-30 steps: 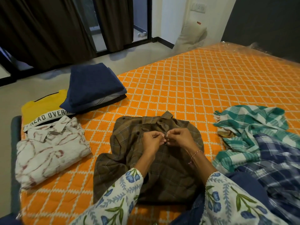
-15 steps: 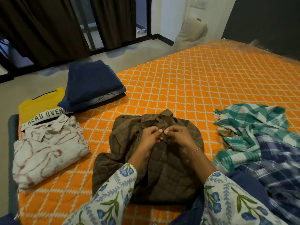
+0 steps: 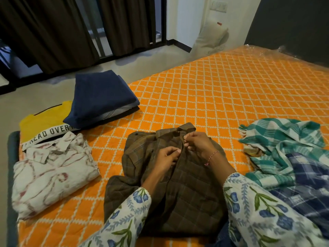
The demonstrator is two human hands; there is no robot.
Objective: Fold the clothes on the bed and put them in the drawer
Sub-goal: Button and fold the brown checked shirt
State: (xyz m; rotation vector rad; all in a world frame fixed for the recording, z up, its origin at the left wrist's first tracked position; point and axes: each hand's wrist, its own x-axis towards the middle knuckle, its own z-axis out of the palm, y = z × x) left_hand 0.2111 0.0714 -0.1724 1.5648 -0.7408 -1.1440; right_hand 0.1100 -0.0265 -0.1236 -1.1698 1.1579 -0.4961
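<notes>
While both hands work at its front, the brown shirt (image 3: pixel 179 189) lies flat on the orange bed (image 3: pixel 204 97), collar away from the person and hem toward the floral sleeves (image 3: pixel 258 209). The right hand (image 3: pixel 199 144) sits just below the collar, its fingers curled and pinching the shirt's placket between thumb and fingertips; a red-and-white thread bracelet (image 3: pixel 211 156) circles that wrist. The left hand (image 3: pixel 168 157) lies just beside and slightly nearer the person, fingers also curled, pinching the opposite edge of the same placket, so the two hands almost touch over the middle of the shirt. Whether a button sits between the fingers cannot be told. Left of the left hand, a folded white shirt (image 3: pixel 51 172) with reddish streaks rests near the bed's edge. Beyond it lies a yellow tee (image 3: pixel 42 122) with a printed band, and a folded navy stack (image 3: pixel 101 98) overlaps that tee's far corner, well apart from the hands. Right of the right hand, an unfolded teal checked cloth (image 3: pixel 283 139) is heaped on the bed, and a blue plaid garment (image 3: pixel 309 179) lies partly over it, close to the right sleeve. Past the hands, across the floor, dark curtains (image 3: pixel 53 31) hang at the window, and a pale pillow (image 3: pixel 210 38) leans against the wall by the bed's far corner.
</notes>
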